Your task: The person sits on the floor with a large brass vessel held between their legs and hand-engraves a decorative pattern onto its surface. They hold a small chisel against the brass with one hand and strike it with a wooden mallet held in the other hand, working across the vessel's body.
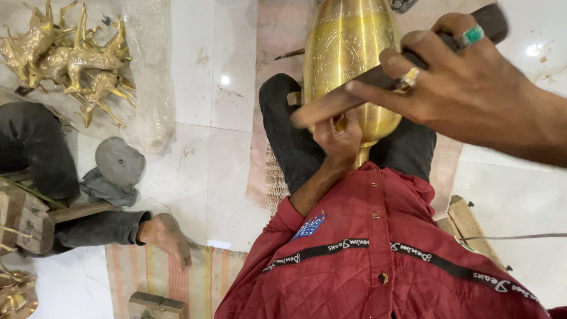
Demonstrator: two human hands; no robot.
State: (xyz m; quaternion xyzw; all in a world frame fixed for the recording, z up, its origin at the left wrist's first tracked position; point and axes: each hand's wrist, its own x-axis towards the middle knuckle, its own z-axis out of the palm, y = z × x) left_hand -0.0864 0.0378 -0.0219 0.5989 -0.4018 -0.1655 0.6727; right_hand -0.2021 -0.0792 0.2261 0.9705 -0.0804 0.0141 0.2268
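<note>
— What do we have in our hands here?

— Our right hand (pixel 455 77) is closed around the dark handle of a wooden mallet (pixel 331 106); the fingers are curled over it and the pale, blurred head points left, across the brass vase (pixel 348 59). There are two rings on that hand, one with a green stone.

— And the left?

— Our left hand (pixel 338 140) is pressed against the lower belly of the vase, fingers bunched together as if pinching something small against the metal. We cannot tell what it is; the mallet head covers that spot.

— Where does the vase sit?

— It lies between our knees, resting on our dark trousers (pixel 289 136), its narrow foot pointing toward our red quilted jacket (pixel 378 260). The engraved band on its body faces up at us.

— Anything else around us?

— On the left, another person's bare foot (pixel 168 236) rests on the edge of a striped mat (pixel 177 277). Beyond it, a heap of brass deer figurines (pixel 71 56) lies on clear plastic sheeting (pixel 150 77) spread over the white tiled floor (pixel 207 171). A wooden block (pixel 466 224) sits just beside our right hip.
</note>
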